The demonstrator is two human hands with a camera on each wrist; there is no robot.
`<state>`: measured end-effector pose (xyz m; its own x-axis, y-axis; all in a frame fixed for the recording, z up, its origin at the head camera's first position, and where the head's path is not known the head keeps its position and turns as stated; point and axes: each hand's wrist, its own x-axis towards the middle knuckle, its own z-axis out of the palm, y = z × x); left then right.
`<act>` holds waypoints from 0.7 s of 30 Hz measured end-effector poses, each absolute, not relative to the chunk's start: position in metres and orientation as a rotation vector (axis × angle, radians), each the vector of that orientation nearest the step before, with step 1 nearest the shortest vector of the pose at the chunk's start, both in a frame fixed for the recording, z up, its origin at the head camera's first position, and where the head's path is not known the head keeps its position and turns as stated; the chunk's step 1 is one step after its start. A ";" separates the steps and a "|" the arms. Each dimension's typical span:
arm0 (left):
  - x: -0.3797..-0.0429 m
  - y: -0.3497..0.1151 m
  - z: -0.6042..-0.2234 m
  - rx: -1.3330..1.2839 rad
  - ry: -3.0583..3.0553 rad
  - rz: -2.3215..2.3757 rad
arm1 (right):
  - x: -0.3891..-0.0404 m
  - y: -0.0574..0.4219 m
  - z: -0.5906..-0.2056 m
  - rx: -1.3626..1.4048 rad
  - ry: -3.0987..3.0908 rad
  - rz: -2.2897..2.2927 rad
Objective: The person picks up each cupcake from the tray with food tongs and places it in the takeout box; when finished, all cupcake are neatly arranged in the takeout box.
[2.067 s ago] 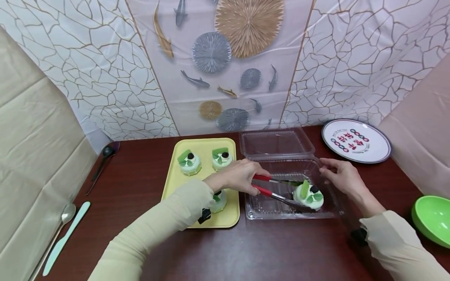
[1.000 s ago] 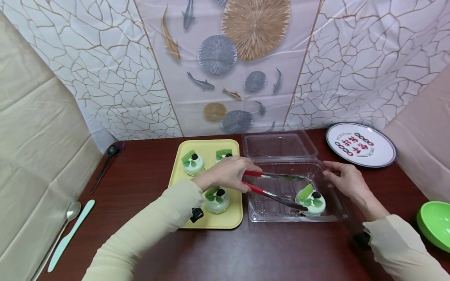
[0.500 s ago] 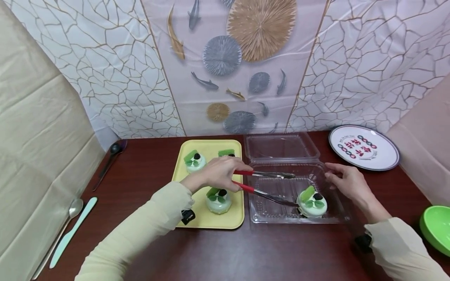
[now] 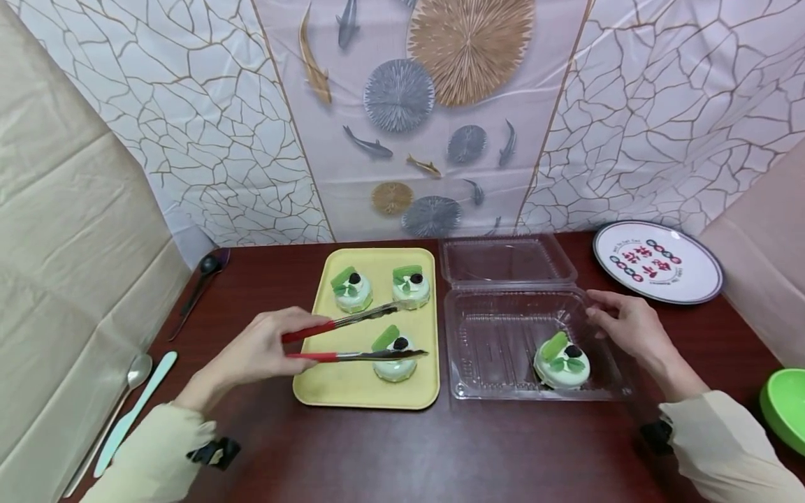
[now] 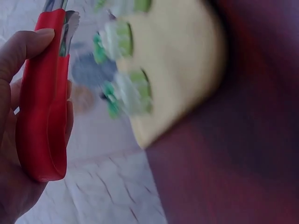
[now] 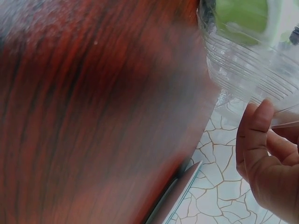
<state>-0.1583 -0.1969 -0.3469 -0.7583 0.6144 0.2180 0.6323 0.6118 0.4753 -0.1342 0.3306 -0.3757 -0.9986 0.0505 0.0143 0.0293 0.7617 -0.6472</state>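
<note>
My left hand [image 4: 267,346] grips red-handled metal tongs [image 4: 358,356], whose arms are spread over the yellow tray [image 4: 327,391]. Between and under the tong arms, nothing is clamped. Three small white-and-green cakes stand on the tray; the front cake [image 4: 395,370] lies partly behind the lower tong arm. In the left wrist view, the red tong handle [image 5: 39,107] sits between thumb and fingers. My right hand [image 4: 629,328] pinches the right rim of a clear plastic clamshell box [image 4: 490,335]. A similar cake [image 4: 562,363] sits in the box's front right corner.
Behind the box lies its open lid [image 4: 506,262]. A white plate [image 4: 657,262] is at the back right, and a green bowl [image 4: 786,405] at the right edge. On the left lie a dark spoon [image 4: 195,290], a metal spoon [image 4: 137,370] and a pale green knife [image 4: 135,412].
The tongs let go of the cake in the box, and my left hand carried them left over the yellow tray. My right hand stayed at the box's rim.
</note>
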 end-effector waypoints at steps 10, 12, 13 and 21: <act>-0.134 -0.236 -0.370 -0.946 -2.871 -0.787 | -0.135 0.330 -0.378 -0.075 -2.935 1.055; -0.133 -0.236 -0.373 -0.944 -2.879 -0.762 | -0.135 0.330 -0.378 -0.077 -2.938 1.054; -0.133 -0.235 -0.374 -0.943 -2.883 -0.743 | -0.135 0.330 -0.378 -0.077 -2.938 1.053; -0.133 -0.229 -0.387 -0.948 -2.883 -0.719 | -0.134 0.330 -0.377 -0.036 -2.908 1.054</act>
<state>-0.1332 -0.2293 -0.3867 -0.8148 0.5569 0.1614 0.5675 0.7088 0.4190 -0.1345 0.3304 -0.3774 -0.9986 0.0382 0.0378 0.0051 0.7675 -0.6410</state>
